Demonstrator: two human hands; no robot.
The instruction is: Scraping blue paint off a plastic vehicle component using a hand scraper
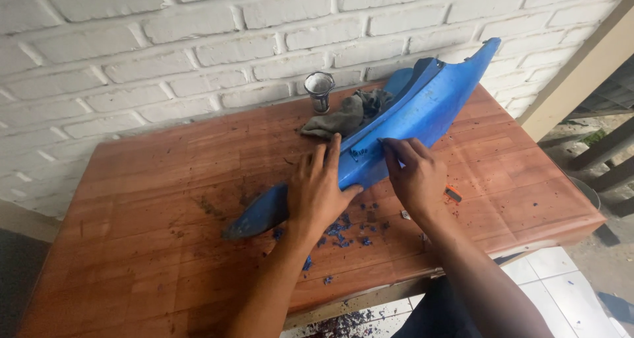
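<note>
A long, curved blue plastic panel [409,123] lies slantwise across the reddish-brown wooden tabletop [152,199], its pointed far end rising past the right far edge toward the white brick wall [132,47] and its dark tapered near end resting left of centre. The left hand [318,187] lies flat on the panel's middle, fingers spread, thumb hooked over its near rim. The right hand [415,176] presses on the same rim just right of it, fingertips bent onto the blue surface; neither hand is closed around anything. Blue paint flakes [340,231] scatter near the tabletop's near edge. A crumpled grey rag [343,117] sits against the panel's far side, and behind it stands a small metal cup [319,90], its contents not discernible. The tabletop's left half lies open.
</note>
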